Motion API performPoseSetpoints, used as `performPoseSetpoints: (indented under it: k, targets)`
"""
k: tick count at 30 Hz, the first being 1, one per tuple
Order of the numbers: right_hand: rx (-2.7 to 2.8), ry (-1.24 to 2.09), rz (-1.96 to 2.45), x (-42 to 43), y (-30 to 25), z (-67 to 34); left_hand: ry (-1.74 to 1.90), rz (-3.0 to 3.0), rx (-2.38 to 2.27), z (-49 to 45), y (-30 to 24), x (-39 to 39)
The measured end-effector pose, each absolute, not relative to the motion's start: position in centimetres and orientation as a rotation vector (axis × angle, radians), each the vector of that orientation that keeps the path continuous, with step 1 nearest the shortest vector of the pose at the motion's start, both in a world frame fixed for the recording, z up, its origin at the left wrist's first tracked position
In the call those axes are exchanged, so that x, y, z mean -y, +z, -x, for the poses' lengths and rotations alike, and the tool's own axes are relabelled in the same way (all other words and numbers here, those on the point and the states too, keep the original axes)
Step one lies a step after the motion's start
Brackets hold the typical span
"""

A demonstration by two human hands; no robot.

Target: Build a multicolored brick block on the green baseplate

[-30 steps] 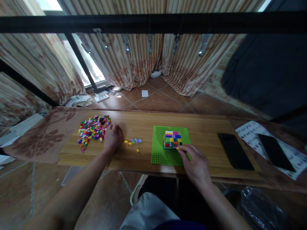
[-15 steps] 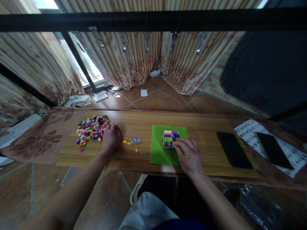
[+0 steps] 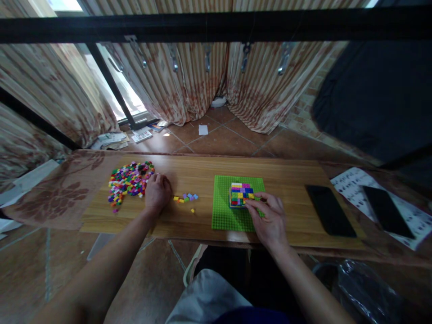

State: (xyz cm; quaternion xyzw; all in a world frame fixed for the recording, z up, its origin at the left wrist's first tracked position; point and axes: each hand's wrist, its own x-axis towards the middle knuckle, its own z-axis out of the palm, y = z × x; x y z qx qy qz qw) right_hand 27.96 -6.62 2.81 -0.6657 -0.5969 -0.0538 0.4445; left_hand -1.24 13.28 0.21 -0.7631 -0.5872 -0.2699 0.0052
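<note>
A block of stacked coloured bricks [image 3: 240,193] stands on a green baseplate [image 3: 224,211] on the wooden table. My right hand [image 3: 268,219] rests on the plate with its fingertips pinched against the block's near right corner. My left hand [image 3: 157,191] lies curled, knuckles up, on the table beside a pile of loose coloured bricks [image 3: 128,182]; I cannot see anything in it. A few small bricks [image 3: 186,198] lie between my hands.
Two black phones [image 3: 330,210] [image 3: 386,210] lie at the right, the farther one on a printed sheet [image 3: 415,220]. A patterned cloth [image 3: 57,193] covers the table's left end. A black bar [image 3: 216,24] crosses overhead; curtains hang behind.
My right hand has moved forward from the plate's near edge up to the block and pressed its fingertips against it. My left hand has stayed put.
</note>
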Motion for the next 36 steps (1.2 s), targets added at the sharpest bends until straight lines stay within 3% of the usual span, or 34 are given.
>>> performPoseSetpoints:
  k: [19,36]
  targets:
    - [1.634,-0.299,1.705,7.1,2.6,-28.4,-0.854,2.390,1.849,1.1,0.4,-13.1]
    - [1.272,-0.027,1.833,3.9,3.2,-27.7,-0.862,2.382,1.835,1.3,-0.1,-13.4]
